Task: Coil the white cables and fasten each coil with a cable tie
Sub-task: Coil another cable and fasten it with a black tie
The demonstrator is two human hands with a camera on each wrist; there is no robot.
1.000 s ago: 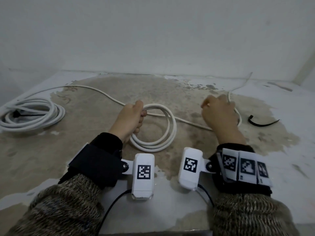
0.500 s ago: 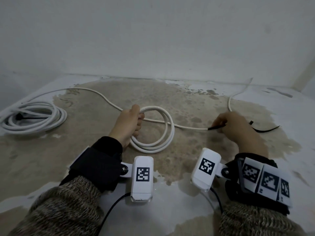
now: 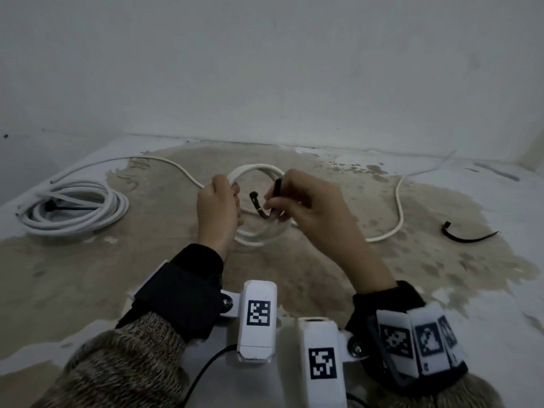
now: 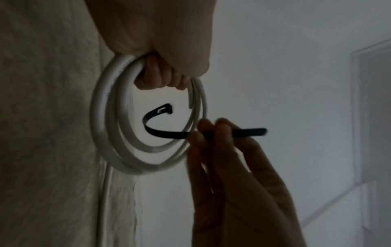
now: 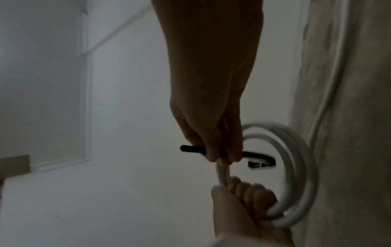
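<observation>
My left hand (image 3: 219, 204) grips a small coil of white cable (image 3: 256, 172) and holds it upright, lifted off the floor; the same coil (image 4: 118, 120) (image 5: 296, 167) shows in both wrist views. My right hand (image 3: 297, 198) pinches a black cable tie (image 3: 260, 206) whose curled head end pokes through the coil's opening. In the left wrist view the tie (image 4: 165, 132) runs across the ring, with the right hand's fingertips (image 4: 203, 132) pinching it. The right wrist view shows the tie (image 5: 260, 157) inside the loop. The cable's loose tail (image 3: 397, 207) trails right over the floor.
A second white cable coil (image 3: 73, 210), bound with a black tie, lies at the left. Another black cable tie (image 3: 465, 235) lies on the floor at the right. A white wall (image 3: 265, 69) rises close behind. The floor (image 3: 88, 275) is stained concrete.
My right hand left the cable, picked up a black tie and brought it left into the coil. My left hand lifted the coil from flat on the floor to upright.
</observation>
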